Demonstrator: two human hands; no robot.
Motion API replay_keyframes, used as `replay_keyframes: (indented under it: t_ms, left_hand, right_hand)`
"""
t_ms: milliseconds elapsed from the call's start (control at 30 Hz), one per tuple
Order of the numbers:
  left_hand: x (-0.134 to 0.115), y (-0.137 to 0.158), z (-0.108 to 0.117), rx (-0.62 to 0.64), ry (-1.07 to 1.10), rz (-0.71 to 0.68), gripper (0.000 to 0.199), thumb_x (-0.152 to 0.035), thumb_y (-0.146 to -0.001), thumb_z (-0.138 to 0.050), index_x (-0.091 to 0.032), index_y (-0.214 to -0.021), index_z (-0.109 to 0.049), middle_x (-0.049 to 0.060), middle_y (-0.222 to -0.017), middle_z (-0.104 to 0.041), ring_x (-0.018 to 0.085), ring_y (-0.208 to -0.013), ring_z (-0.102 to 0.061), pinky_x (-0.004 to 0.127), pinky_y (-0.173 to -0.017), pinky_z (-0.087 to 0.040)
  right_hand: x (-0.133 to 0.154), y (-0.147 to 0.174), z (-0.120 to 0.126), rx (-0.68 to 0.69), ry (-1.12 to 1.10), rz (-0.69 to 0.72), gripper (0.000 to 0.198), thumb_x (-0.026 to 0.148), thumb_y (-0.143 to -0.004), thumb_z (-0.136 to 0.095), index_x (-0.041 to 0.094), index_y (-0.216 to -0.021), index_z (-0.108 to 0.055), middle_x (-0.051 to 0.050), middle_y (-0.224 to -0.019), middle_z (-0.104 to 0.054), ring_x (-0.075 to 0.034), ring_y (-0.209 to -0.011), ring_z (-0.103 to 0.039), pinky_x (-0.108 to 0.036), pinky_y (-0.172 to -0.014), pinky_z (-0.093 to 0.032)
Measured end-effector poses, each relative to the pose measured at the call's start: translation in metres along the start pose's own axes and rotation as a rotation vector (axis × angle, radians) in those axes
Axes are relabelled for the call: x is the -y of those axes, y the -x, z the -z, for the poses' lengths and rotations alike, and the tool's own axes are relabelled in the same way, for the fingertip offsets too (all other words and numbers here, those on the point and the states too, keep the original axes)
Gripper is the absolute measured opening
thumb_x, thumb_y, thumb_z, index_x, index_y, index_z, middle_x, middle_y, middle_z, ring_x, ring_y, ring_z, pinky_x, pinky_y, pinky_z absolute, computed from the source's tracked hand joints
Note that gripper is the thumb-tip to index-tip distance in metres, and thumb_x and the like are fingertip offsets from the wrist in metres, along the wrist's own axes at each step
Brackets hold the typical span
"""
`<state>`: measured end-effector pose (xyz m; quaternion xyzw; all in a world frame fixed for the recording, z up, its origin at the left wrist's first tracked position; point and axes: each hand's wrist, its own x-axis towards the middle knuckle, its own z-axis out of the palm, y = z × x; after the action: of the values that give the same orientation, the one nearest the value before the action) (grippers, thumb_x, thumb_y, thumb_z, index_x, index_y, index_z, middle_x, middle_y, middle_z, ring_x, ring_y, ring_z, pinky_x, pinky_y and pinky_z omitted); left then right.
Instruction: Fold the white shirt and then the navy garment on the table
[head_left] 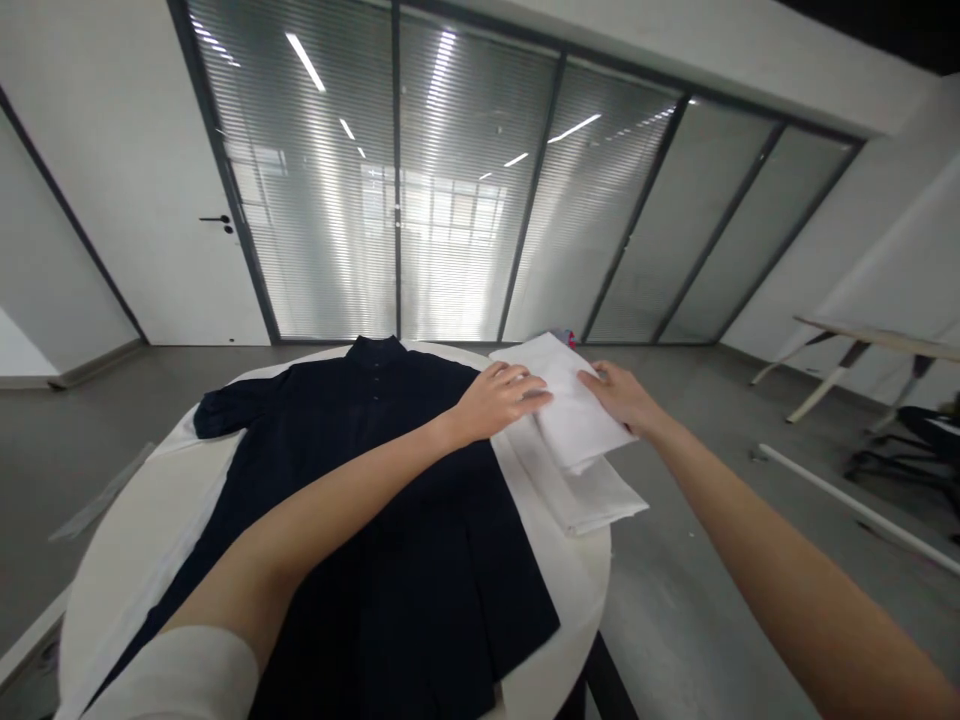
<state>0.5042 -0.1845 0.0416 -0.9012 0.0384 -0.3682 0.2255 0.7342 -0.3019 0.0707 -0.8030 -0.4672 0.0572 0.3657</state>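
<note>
Both hands on the white folded cloth (574,410) at far right edge of the round table (577,580). Left hand (499,395) lies flat on its left part, fingers spread, palm down, pressing. Right hand (621,393) sits on the right edge, fingers loosely curled over the border; can't tell if it's pinching or just resting. Cloth rests on top of a second folded white piece (592,495), offset, so that one pokes out nearer me. Dark shirt (390,500) lies spread under my left forearm, collar away from me, left of both hands, w/ white sheet (172,490) beneath it. My read: for a clean fold/stack, keep left palm as anchor, let right hand square the edges w/ lower piece, smooth outward, don't drag the stack off the rim.
</note>
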Motion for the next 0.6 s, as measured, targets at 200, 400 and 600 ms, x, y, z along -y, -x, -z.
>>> replay_keyframes:
  t_ms: [200, 400, 600]
  left_hand:
    - [-0.037, 0.022, -0.052, 0.179, 0.228, -0.062, 0.036, -0.014, -0.101, -0.042, -0.025, -0.126, -0.065, 0.009, -0.126, -0.066, 0.021, -0.107, -0.06, 0.034, -0.089, -0.048]
    - [-0.045, 0.039, -0.076, 0.183, 0.364, 0.034, 0.041, -0.005, -0.097, -0.044, -0.022, -0.129, -0.063, 0.01, -0.128, -0.064, 0.019, -0.116, -0.058, 0.03, -0.093, -0.052]
    - [-0.056, 0.034, -0.071, 0.183, 0.458, 0.022, 0.035, -0.013, -0.095, -0.051, -0.019, -0.126, -0.065, 0.01, -0.121, -0.065, 0.022, -0.112, -0.06, 0.033, -0.097, -0.051]
  right_hand:
    - [-0.06, 0.036, -0.033, 0.068, 0.12, -0.133, 0.029, 0.038, -0.093, -0.054, 0.015, -0.107, -0.065, -0.013, -0.095, -0.073, -0.025, -0.089, -0.07, -0.032, -0.074, -0.052]
    - [-0.071, 0.032, -0.052, 0.08, 0.261, -0.124, 0.031, 0.032, -0.094, -0.055, 0.01, -0.113, -0.066, -0.021, -0.115, -0.07, -0.029, -0.108, -0.067, -0.037, -0.093, -0.048]
    - [-0.077, 0.048, -0.042, 0.125, 0.442, -0.103, 0.038, 0.038, -0.097, -0.05, 0.01, -0.119, -0.065, -0.02, -0.113, -0.07, -0.03, -0.106, -0.067, -0.037, -0.091, -0.049]
